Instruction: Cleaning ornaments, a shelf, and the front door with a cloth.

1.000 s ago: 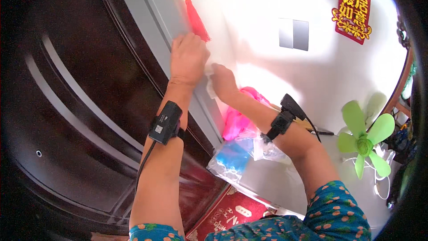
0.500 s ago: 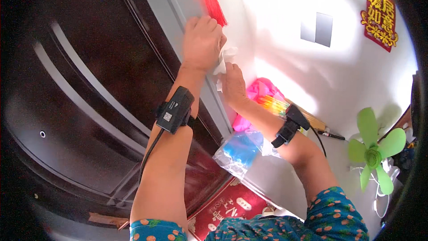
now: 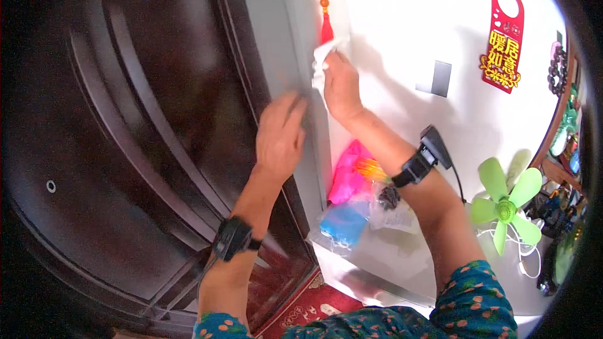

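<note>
A crumpled white tissue [image 3: 319, 63] is pinched in my right hand [image 3: 343, 91], which is raised to the wall corner beside the door frame. It sits against the lower end of a red tassel [image 3: 326, 30] and hides the tassel's tip. My left hand [image 3: 279, 141] is lower and further left, in front of the grey door frame [image 3: 271, 37]. Its fingers are stretched upward and apart, their tips smeared by motion, and I see nothing in them. Whether they touch the frame I cannot tell. Orange beads [image 3: 324, 2] hang on a cord above the tassel.
The dark panelled door [image 3: 144, 44] fills the left side. Below my right forearm, a white cabinet top [image 3: 377, 263] bears a pink bag [image 3: 347, 179], a blue plastic-wrapped bundle [image 3: 344, 223] and a green fan [image 3: 504, 210]. A red hanging ornament [image 3: 500, 37] and a grey switch plate [image 3: 440, 79] are on the wall.
My left hand has come away from the tissue and dropped down. My right hand has risen with the tissue to the tassel. The view has shifted, showing more of the cabinet and right wall.
</note>
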The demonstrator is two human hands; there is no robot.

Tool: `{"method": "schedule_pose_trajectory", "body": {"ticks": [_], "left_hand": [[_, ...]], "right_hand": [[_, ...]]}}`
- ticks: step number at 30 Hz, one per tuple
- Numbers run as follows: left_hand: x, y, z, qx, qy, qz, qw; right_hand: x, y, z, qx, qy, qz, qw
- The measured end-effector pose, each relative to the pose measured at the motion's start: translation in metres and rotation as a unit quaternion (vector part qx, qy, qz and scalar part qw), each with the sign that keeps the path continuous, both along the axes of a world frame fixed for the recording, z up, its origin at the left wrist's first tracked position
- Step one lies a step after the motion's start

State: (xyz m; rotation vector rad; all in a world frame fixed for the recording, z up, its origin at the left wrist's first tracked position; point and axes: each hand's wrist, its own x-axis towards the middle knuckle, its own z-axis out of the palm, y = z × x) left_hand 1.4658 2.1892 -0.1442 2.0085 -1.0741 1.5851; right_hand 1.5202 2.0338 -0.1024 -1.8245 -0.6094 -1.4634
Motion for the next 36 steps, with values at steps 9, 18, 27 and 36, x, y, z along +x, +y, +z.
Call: {"method": "schedule_pose_trajectory", "body": {"ticks": [9, 18, 27, 36], "left_hand": [[-0.063, 0.127, -0.016, -0.064, -0.071, 0.279, 0.955], [-0.055, 0.155, -0.047, 0.031, 0.087, 0.414, 0.905], [-0.041, 0.163, -0.052, 0.101, 0.053, 0.462, 0.880], [-0.041, 0.157, -0.052, 0.088, 0.054, 0.441, 0.891]], "right_hand": [[0.006, 0.014, 0.118, -0.183, -0.279, -0.197, 0.922], [0.007, 0.058, 0.161, -0.276, -0.301, -0.247, 0.879], [0.030, 0.103, 0.083, -0.317, -0.125, -0.340, 0.876], [0.016, 0.063, -0.073, -0.460, -0.081, -0.238, 0.852]]}}
